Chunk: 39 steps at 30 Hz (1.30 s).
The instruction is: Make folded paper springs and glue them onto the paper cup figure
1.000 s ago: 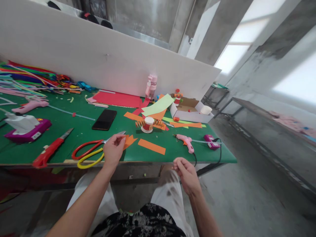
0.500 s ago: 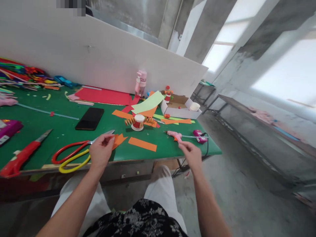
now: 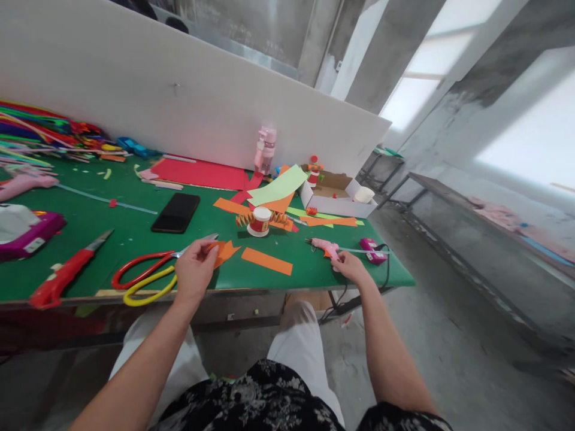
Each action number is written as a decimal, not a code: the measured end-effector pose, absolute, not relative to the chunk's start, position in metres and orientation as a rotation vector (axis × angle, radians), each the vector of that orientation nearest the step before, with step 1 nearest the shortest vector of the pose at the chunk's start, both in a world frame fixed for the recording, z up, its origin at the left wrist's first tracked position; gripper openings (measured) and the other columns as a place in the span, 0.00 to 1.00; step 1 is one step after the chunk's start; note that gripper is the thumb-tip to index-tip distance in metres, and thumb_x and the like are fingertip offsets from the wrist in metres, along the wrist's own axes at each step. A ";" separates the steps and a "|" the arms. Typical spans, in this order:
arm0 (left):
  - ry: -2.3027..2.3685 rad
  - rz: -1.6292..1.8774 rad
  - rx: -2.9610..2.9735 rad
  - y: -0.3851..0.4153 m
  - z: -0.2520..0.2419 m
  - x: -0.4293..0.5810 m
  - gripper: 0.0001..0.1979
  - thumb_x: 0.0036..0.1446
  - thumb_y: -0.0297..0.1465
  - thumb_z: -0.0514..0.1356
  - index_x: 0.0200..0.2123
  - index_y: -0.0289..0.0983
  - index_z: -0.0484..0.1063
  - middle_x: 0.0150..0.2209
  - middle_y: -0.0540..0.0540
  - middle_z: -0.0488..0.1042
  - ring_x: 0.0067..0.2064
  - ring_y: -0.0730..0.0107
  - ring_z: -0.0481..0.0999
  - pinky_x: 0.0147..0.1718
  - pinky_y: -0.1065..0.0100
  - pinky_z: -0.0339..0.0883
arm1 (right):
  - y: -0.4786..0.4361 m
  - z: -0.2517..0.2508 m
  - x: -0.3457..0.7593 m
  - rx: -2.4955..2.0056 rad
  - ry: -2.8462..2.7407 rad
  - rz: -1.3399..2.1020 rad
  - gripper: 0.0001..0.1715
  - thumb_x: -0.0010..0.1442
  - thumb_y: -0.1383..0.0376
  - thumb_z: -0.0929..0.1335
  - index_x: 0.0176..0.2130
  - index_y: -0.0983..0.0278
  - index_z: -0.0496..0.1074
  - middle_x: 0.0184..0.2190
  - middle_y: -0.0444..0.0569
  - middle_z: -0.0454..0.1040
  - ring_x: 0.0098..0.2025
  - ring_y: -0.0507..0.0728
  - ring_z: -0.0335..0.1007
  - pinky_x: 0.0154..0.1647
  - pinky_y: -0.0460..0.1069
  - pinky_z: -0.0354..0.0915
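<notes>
Pinched in my left hand [image 3: 196, 266] is an orange piece of paper [image 3: 227, 252] with a notched end, held just over the table's front part. Beneath that hand lie scissors [image 3: 146, 269] with one red and one yellow handle. My right hand [image 3: 353, 266] has its fingers closed round the handle of a pink hot glue gun [image 3: 326, 246], whose nozzle points left and which has a clear glue stick in its back. Between my hands rest a flat orange paper strip [image 3: 267, 261] and a paper cup [image 3: 259, 221] with folded orange paper arms on its sides.
A black phone [image 3: 176, 213], a red-handled knife [image 3: 67, 275] and a second glue gun [image 3: 27, 184] lie to the left. Behind are red paper [image 3: 202, 172], a pink bottle [image 3: 266, 149] and a white box [image 3: 339, 203]. A cord hangs off the right edge.
My right hand has closed more fully round the glue gun's handle. The left hand still pinches the orange paper. The whole view has shifted slightly.
</notes>
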<state>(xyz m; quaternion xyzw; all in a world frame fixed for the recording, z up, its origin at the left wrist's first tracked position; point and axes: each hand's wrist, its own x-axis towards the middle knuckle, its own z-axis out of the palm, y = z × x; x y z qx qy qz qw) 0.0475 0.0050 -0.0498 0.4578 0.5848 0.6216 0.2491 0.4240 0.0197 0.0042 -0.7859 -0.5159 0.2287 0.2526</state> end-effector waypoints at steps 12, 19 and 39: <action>1.423 1.694 1.033 0.012 -0.050 0.048 0.15 0.46 0.42 0.63 0.32 0.37 0.73 0.28 0.48 0.77 0.28 0.69 0.76 0.31 0.68 0.71 | -0.013 0.045 0.350 -1.206 -0.995 1.372 0.15 0.46 0.60 0.73 0.35 0.62 0.73 0.28 0.45 0.73 0.26 0.52 0.69 0.36 0.52 0.73; 1.308 1.621 0.975 0.011 -0.046 0.047 0.21 0.43 0.48 0.65 0.33 0.36 0.73 0.23 0.49 0.77 0.26 0.67 0.77 0.30 0.64 0.74 | -0.023 0.041 0.280 -1.056 -1.162 1.608 0.21 0.53 0.50 0.70 0.39 0.63 0.72 0.31 0.48 0.74 0.23 0.51 0.64 0.27 0.49 0.68; 1.242 1.367 1.103 0.022 -0.038 0.035 0.14 0.39 0.42 0.65 0.24 0.38 0.72 0.16 0.51 0.72 0.19 0.70 0.71 0.20 0.69 0.65 | -0.012 0.024 0.257 -1.252 -2.009 0.730 0.14 0.61 0.61 0.63 0.47 0.60 0.68 0.29 0.46 0.75 0.29 0.57 0.70 0.33 0.49 0.65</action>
